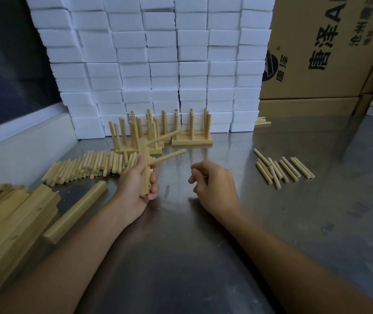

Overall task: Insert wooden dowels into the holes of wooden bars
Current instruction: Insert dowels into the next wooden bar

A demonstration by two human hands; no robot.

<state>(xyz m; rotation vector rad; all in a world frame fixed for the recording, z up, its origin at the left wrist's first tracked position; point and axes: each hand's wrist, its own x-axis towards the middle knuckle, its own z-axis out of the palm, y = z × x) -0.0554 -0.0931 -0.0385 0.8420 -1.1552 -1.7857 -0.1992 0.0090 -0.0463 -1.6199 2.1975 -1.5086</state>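
Nearest, at the left edge of the steel table (181,257), lies a stack of wooden bars (6,225), with one loose bar (76,211) slanting just beside it. Past that, the left hand (135,184) grips a wooden bar (146,171) held roughly upright, fingers curled round its lower part. Two dowels already sit in this bar's holes and jut out to the right — the lower dowel (169,156) and the upper dowel (165,137).

The right hand (212,184) hovers just right of the held bar, apart from it; its fingers are loosely curled and hold nothing.

To the far right on the table lies a small scatter of dowels (283,169), well apart from both hands. Left of the held bar and behind it, a larger pile of dowels (85,166) lies side by side.

Farther back stand finished assemblies (158,130) — bars laid flat with dowels pointing up. Behind them rises a wall of white foam blocks (158,53), and to the right a cardboard box (317,53) with printed characters.
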